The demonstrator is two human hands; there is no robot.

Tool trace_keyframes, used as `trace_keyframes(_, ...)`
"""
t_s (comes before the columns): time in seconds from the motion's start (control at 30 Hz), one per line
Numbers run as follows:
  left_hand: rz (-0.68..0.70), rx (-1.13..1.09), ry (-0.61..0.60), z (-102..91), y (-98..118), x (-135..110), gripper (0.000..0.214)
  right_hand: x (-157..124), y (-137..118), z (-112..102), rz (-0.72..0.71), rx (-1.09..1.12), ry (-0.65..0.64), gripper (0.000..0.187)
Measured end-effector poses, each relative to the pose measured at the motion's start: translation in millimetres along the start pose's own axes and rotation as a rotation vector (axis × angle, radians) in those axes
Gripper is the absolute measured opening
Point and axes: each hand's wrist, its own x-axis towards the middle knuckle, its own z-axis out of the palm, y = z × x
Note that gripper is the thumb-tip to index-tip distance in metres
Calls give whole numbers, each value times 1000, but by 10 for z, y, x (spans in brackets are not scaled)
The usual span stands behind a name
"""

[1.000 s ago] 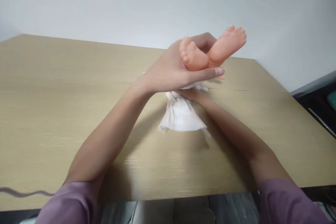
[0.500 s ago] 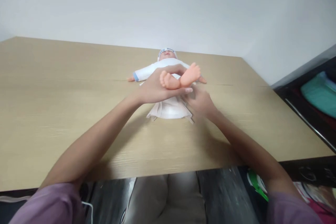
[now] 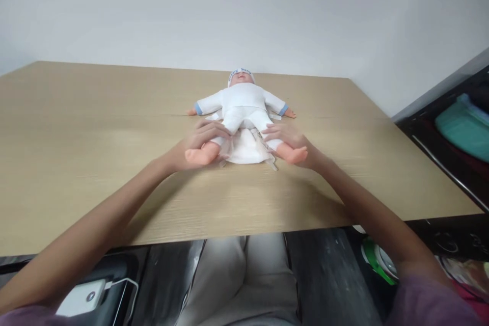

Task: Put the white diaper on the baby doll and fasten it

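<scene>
A baby doll (image 3: pixel 243 98) in a white outfit with blue cuffs lies on its back, head toward the wall and arms spread. Beneath its hips a white diaper (image 3: pixel 246 148) is laid open, its front half stretching toward me between the legs. My left hand (image 3: pixel 200 137) is wrapped round the doll's leg on the left, just above the bare foot. Round the other leg, on the right, my right hand (image 3: pixel 292 140) is closed the same way. Both legs are spread apart, with the feet pointing outward.
The wooden table (image 3: pixel 95 163) reaches back to a pale wall. At the right stands a dark shelf holding a teal cloth (image 3: pixel 464 127). Below the table edge are a white device (image 3: pixel 82 298) with a cable and a green round object (image 3: pixel 376 262).
My left hand held both of the doll's feet together, raised. Now the legs are lowered and spread, one in each hand, and more of the doll's body and the diaper shows.
</scene>
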Motion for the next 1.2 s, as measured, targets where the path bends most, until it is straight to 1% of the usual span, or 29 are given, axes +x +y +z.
trace_keyframes(0.07,-19,-1,-21,42,-130,-173,49,-63,108,7,-109,-5,-94,36)
trace_keyframes(0.13,-38,-17,-43,89,-209,-297,46,-112,181,40,-158,-36,-153,45)
trace_keyframes(0.2,-44,-40,-84,111,-245,-363,48,-141,214,73,-158,-66,-171,49)
trace_keyframes(0.3,-40,-57,-136,83,-259,-386,51,-150,217,92,-174,-64,-164,51)
trace_keyframes(0.47,-37,-57,-170,11,-276,-395,53,-147,202,82,-136,-15,-180,44)
trace_keyframes(0.7,20,-42,-244,47,-349,-444,59,-186,231,77,-79,146,-160,37)
trace_keyframes(0.87,16,-73,-231,46,-322,-412,54,-181,278,111,-47,228,-133,36)
trace_keyframes(1.0,21,-76,-238,42,-285,-396,54,-155,179,100,-30,186,-109,43)
trace_keyframes(1.13,11,-68,-252,26,-250,-399,59,-144,-32,106,29,80,-121,39)
trace_keyframes(1.2,-26,-72,-260,10,-220,-393,59,-148,-140,160,33,5,-112,44)
